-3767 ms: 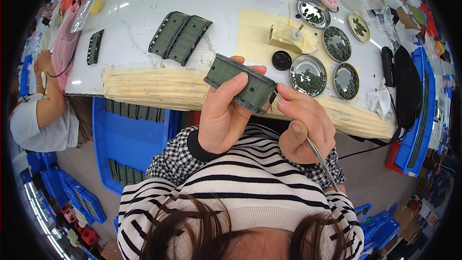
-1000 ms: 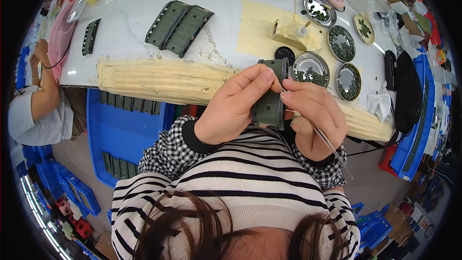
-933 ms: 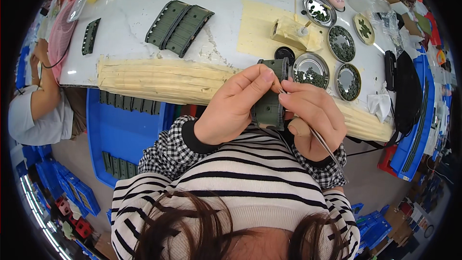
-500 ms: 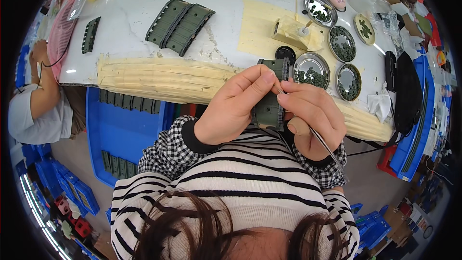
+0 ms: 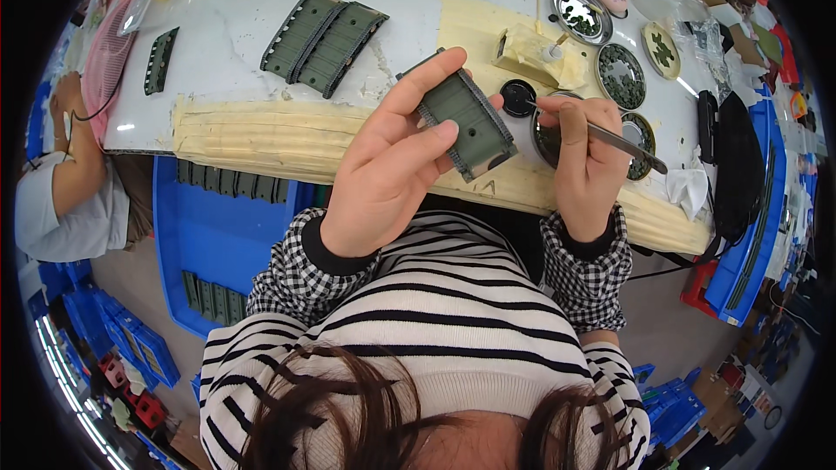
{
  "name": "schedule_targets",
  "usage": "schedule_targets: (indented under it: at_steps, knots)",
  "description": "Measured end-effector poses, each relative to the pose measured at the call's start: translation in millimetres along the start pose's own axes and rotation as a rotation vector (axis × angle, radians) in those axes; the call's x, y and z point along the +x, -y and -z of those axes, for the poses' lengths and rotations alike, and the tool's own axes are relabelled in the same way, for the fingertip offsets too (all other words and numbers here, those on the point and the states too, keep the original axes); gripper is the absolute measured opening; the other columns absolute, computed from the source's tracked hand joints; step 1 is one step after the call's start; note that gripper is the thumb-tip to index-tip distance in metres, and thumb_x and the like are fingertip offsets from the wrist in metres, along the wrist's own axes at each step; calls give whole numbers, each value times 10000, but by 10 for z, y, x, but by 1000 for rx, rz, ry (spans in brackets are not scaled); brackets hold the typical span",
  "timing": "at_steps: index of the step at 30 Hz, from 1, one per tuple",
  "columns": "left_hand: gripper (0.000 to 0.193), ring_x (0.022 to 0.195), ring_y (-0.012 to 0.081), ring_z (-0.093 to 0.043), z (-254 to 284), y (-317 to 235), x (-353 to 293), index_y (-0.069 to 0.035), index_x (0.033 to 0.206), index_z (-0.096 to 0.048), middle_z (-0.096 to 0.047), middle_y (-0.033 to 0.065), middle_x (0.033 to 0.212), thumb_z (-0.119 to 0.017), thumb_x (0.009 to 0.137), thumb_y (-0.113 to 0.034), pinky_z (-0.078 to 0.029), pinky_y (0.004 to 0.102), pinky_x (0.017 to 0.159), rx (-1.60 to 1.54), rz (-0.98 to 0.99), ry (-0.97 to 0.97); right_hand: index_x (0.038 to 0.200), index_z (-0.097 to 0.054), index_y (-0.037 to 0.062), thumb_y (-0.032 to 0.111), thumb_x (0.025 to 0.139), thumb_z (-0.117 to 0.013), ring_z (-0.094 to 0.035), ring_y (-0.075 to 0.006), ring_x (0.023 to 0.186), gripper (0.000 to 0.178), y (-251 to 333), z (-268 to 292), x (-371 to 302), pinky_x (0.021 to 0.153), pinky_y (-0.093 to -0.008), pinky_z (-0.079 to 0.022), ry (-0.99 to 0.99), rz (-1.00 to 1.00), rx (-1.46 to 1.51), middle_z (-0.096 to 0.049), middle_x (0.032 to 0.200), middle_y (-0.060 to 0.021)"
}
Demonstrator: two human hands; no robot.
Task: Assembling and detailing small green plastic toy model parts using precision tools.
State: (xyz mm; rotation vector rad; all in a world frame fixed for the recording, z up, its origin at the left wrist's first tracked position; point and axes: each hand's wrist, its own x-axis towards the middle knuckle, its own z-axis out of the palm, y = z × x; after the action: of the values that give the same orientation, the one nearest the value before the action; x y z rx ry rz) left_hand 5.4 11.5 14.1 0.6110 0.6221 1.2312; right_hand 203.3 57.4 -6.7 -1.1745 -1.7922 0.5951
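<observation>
My left hand (image 5: 379, 176) grips a dark green curved plastic panel (image 5: 470, 122) with ribbed edges and a small hole, thumb on its face and fingers around its edge. The panel is held tilted above the front edge of the table. To its right, my right hand (image 5: 585, 161) pinches a pair of metal tweezers (image 5: 629, 144). The tweezers' tips reach the right rim of a small round black dish (image 5: 517, 94); whether they hold anything is too small to tell. Behind my right hand, a round metal dish (image 5: 542, 141) is partly hidden.
Round dishes of small green parts (image 5: 621, 78) stand at the right, beside a taped yellow block (image 5: 531, 57). Joined green panels (image 5: 324, 43) lie on the table. A blue bin (image 5: 222, 244) with more panels sits below left. Another person's arm (image 5: 77, 135) is at far left.
My left hand has moved the panel up and left and tilted it. My right hand has left the panel, carrying the tweezers up and right to the black dish.
</observation>
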Motion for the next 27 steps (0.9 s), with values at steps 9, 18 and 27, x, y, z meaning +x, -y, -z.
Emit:
schedule_targets:
  at_steps: [9, 18, 27]
  knots:
    - [520, 1350, 307, -382, 13, 68, 1, -26, 1477, -246, -381, 111, 1411, -409, 984, -39, -421, 392, 1050, -19, -73, -61, 933, -701, -2, 132, 979, -509, -530, -149, 774, 238, -20, -40, 42, 720, -276, -428, 54, 44, -140, -614, 765, -66]
    - [491, 1329, 299, -413, -11, 26, 27, -18, 1465, -263, -445, 127, 1348, -391, 992, -44, -396, 385, 1071, -77, -85, -167, 915, -693, 15, 93, 965, -460, -504, -203, 792, 250, 258, 145, -40, 763, -328, -421, -32, 149, 47, -643, 748, -52]
    - [479, 1244, 242, -497, -105, 73, 68, -29, 1459, -282, -492, 220, 1337, -397, 997, -77, -406, 365, 1043, -90, -84, -202, 970, -654, -67, 56, 944, -490, -643, -261, 889, 207, 436, -35, -191, 771, -312, -519, 98, 80, 373, -661, 1010, -230]
